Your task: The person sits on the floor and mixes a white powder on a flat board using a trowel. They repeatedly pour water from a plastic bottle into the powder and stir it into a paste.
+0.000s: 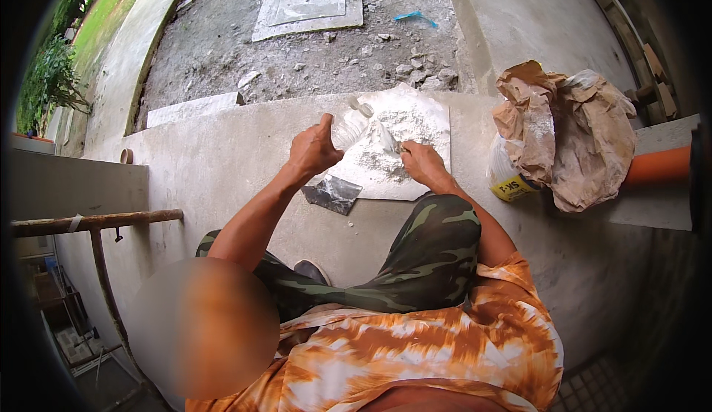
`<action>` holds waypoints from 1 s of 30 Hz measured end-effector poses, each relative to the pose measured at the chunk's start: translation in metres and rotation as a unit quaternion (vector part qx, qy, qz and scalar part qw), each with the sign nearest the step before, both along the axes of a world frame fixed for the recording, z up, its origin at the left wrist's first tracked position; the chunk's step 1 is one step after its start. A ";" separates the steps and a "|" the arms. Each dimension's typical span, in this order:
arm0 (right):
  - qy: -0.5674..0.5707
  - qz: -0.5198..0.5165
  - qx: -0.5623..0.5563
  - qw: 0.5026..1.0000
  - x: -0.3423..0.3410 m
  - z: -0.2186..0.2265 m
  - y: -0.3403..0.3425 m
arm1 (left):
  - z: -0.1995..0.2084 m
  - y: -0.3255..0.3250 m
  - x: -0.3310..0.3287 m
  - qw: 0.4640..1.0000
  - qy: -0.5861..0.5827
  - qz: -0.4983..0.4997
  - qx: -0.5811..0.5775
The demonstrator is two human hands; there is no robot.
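Observation:
A heap of white powder [406, 119] covers most of a pale flat board [439, 182] on the concrete ledge in front of me. My left hand [317, 146] is closed around a clear, ribbed plastic bottle [351, 126], tilted over the powder's left side. My right hand [426, 166] grips the handle of a small trowel [387, 139]; its whitened blade lies against the powder, near the bottle. Part of the handle is hidden by my fingers. A dark, dusty flat plate [334, 193] sits at the board's near left corner, below my left hand.
On the right, a crumpled brown paper bag [593, 141] rests by a white and yellow container [508, 178] and an orange pipe [658, 167]. Rubble [423, 71] and a square concrete cover [308, 0] lie beyond the ledge. A rusty pole frame [96, 223] stands left, near a tape roll [127, 157].

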State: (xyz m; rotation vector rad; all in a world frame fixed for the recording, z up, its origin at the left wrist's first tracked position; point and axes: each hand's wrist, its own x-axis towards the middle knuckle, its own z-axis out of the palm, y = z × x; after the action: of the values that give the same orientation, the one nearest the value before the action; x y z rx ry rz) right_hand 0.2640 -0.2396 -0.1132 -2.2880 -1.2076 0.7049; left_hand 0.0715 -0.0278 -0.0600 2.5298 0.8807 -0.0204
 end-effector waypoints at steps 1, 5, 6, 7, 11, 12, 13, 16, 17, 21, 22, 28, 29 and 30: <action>-0.002 0.010 0.016 1.000 -0.004 0.001 0.001 | 0.013 -0.001 -0.007 1.000 -0.018 0.006 -0.009; -0.002 0.040 -0.032 0.999 0.013 -0.014 -0.002 | 0.053 -0.005 -0.039 0.998 -0.054 0.034 -0.030; -0.002 0.039 -0.029 0.999 0.013 -0.007 0.002 | 0.060 -0.004 -0.047 0.997 -0.068 0.040 -0.026; -0.002 0.037 -0.030 0.999 0.010 0.003 0.003 | 0.068 -0.005 -0.051 0.996 -0.058 0.048 -0.045; -0.004 0.066 -0.041 0.997 0.007 -0.006 0.015 | 0.070 0.000 -0.059 0.994 -0.058 0.060 -0.066; -0.010 0.077 -0.053 0.996 0.010 -0.010 0.018 | 0.066 0.002 -0.060 0.994 -0.065 0.060 -0.060; -0.018 0.068 -0.050 0.996 0.020 -0.018 0.018 | 0.062 0.002 -0.063 0.994 -0.071 0.066 -0.055; -0.001 0.040 -0.102 0.994 0.037 0.015 0.021 | 0.070 0.003 -0.067 0.993 -0.088 0.071 -0.044; -0.030 0.044 -0.118 0.992 0.039 0.028 0.026 | 0.070 0.005 -0.070 0.992 -0.097 0.075 -0.043; -0.099 0.073 -0.237 0.964 0.050 0.041 0.058 | 0.078 0.009 -0.068 0.990 -0.106 0.079 -0.052; -0.104 0.083 -0.282 0.950 0.051 0.037 0.071 | 0.079 0.010 -0.066 0.990 -0.101 0.078 -0.058; -0.080 0.099 -0.355 0.926 0.074 0.052 0.119 | 0.084 0.021 -0.077 0.990 -0.093 0.088 -0.050; -0.077 0.105 -0.368 0.921 0.082 0.055 0.121 | 0.084 0.021 -0.080 0.990 -0.096 0.087 -0.047; -0.075 0.110 -0.382 0.915 0.089 0.057 0.122 | 0.081 0.021 -0.083 0.990 -0.104 0.089 -0.046</action>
State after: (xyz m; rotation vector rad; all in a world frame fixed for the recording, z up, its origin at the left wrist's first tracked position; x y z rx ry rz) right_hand 0.3532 -0.1173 -0.0566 -2.8902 -1.4535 1.2879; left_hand -0.0111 -0.0063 0.0215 2.3096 0.9926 0.2484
